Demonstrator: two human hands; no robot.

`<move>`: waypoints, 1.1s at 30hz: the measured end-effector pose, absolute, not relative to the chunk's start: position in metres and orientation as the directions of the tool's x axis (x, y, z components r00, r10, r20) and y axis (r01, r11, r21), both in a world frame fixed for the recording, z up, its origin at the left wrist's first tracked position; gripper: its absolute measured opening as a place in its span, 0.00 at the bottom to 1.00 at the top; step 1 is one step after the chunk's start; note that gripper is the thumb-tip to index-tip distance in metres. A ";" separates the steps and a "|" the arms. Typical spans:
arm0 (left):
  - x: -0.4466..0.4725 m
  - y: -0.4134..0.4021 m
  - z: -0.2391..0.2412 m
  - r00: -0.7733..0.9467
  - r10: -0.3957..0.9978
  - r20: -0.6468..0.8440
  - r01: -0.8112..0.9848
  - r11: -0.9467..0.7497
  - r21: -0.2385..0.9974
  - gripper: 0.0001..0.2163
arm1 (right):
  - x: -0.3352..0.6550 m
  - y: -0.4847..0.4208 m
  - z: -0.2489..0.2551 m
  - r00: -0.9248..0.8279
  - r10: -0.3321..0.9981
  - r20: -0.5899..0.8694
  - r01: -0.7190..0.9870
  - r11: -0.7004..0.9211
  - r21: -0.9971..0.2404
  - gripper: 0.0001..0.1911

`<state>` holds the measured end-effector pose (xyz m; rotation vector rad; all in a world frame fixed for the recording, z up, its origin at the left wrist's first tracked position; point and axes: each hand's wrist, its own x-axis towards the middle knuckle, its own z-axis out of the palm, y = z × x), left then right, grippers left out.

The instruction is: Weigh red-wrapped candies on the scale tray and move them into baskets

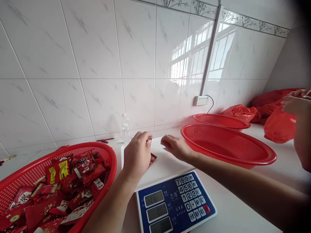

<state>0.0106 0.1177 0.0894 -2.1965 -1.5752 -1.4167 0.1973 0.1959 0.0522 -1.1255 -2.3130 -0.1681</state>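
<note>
My left hand (139, 150) is closed over the white weighing plate (165, 163) of a digital scale, with a small red packet (153, 158) showing beneath its fingers. To its right, my right hand (178, 147) is pinched closed above the same plate; whatever its fingertips hold is too small to make out. The scale's blue keypad panel (178, 200) faces me, its display digits faint. On the left stands a red perforated basket (112, 161) with many red wrapped packets (84, 163) in it.
Two red perforated baskets (269, 158) stand at the right. A clear plastic bottle (126, 127) is by the tiled wall, below and left of a power socket (201, 100). At far right another person's hand (295, 102) is at a red plastic bag (279, 124).
</note>
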 end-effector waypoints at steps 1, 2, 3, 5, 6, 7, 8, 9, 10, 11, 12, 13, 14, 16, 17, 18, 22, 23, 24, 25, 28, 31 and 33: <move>0.011 0.118 0.089 0.036 0.696 0.717 0.778 -0.470 0.416 0.09 | 0.207 0.200 0.056 -0.454 0.705 0.545 0.786 0.605 -0.127 0.05; 0.011 0.118 0.089 0.032 0.692 0.721 0.775 -0.472 0.420 0.10 | 0.219 0.205 0.060 -0.412 0.722 0.555 0.816 0.564 -0.127 0.05; 0.011 0.118 0.089 0.027 0.692 0.722 0.774 -0.472 0.423 0.10 | 0.231 0.209 0.064 -0.364 0.740 0.566 0.848 0.514 -0.127 0.07; 0.012 0.118 0.088 0.018 0.691 0.723 0.775 -0.466 0.427 0.09 | 0.258 0.217 0.071 -0.268 0.776 0.571 0.907 0.403 -0.122 0.11; 0.012 0.118 0.088 0.015 0.687 0.726 0.773 -0.469 0.427 0.09 | 0.272 0.220 0.074 -0.222 0.796 0.563 0.931 0.344 -0.120 0.13; 0.013 0.118 0.088 0.014 0.679 0.734 0.768 -0.477 0.427 0.09 | 0.286 0.222 0.075 -0.177 0.818 0.548 0.951 0.286 -0.118 0.15; 0.013 0.118 0.088 0.012 0.665 0.746 0.757 -0.493 0.427 0.09 | 0.298 0.223 0.075 -0.135 0.839 0.527 0.966 0.230 -0.118 0.17; 0.014 0.117 0.088 0.007 0.647 0.763 0.740 -0.517 0.431 0.09 | 0.308 0.224 0.074 -0.097 0.860 0.502 0.977 0.179 -0.119 0.18; 0.014 0.117 0.088 -0.006 0.622 0.783 0.712 -0.547 0.441 0.09 | 0.316 0.225 0.072 -0.068 0.877 0.475 0.983 0.140 -0.118 0.19; 0.014 0.116 0.089 -0.027 0.594 0.804 0.669 -0.586 0.457 0.09 | 0.320 0.225 0.070 -0.050 0.892 0.450 0.987 0.114 -0.117 0.21; 0.014 0.115 0.090 -0.061 0.563 0.824 0.614 -0.630 0.476 0.09 | 0.321 0.225 0.068 -0.046 0.904 0.425 0.987 0.106 -0.118 0.23; 0.014 0.114 0.092 -0.108 0.531 0.841 0.552 -0.671 0.495 0.09 | 0.317 0.225 0.066 -0.061 0.915 0.400 0.986 0.119 -0.121 0.26; 0.014 0.112 0.094 -0.165 0.498 0.851 0.491 -0.707 0.509 0.09 | 0.310 0.224 0.064 -0.095 0.923 0.374 0.980 0.152 -0.127 0.29; 0.013 0.108 0.098 -0.283 0.442 0.851 0.401 -0.752 0.524 0.09 | 0.286 0.221 0.064 -0.207 0.924 0.320 0.952 0.265 -0.150 0.31; 0.013 0.106 0.100 -0.332 0.422 0.843 0.376 -0.761 0.529 0.10 | 0.269 0.217 0.065 -0.273 0.916 0.295 0.930 0.329 -0.163 0.32; 0.013 0.104 0.101 -0.366 0.411 0.835 0.359 -0.765 0.534 0.10 | 0.251 0.212 0.066 -0.337 0.900 0.276 0.904 0.391 -0.170 0.34; 0.013 0.103 0.103 -0.384 0.431 0.816 0.302 -0.777 0.553 0.10 | 0.179 0.189 0.072 -0.615 0.771 0.166 0.743 0.637 -0.206 0.40; 0.013 0.104 0.103 -0.378 0.440 0.814 0.293 -0.778 0.556 0.10 | 0.164 0.185 0.072 -0.679 0.724 0.122 0.687 0.685 -0.242 0.41; 0.013 0.105 0.102 -0.373 0.448 0.812 0.285 -0.778 0.560 0.10 | 0.152 0.181 0.071 -0.724 0.685 0.082 0.648 0.715 -0.263 0.42; 0.013 0.106 0.101 -0.371 0.455 0.810 0.280 -0.777 0.564 0.10 | 0.142 0.179 0.069 -0.755 0.654 0.044 0.620 0.734 -0.279 0.42; 0.013 0.107 0.100 -0.371 0.462 0.806 0.275 -0.774 0.570 0.10 | 0.125 0.180 0.061 -0.789 0.612 0.058 0.570 0.764 -0.303 0.35; 0.014 0.108 0.098 -0.357 0.459 0.814 0.283 -0.778 0.562 0.10 | 0.128 0.184 0.054 -0.778 0.607 0.161 0.538 0.777 -0.328 0.23; 0.014 0.108 0.097 -0.344 0.467 0.815 0.290 -0.773 0.565 0.09 | 0.137 0.184 0.054 -0.767 0.612 0.193 0.530 0.774 -0.345 0.18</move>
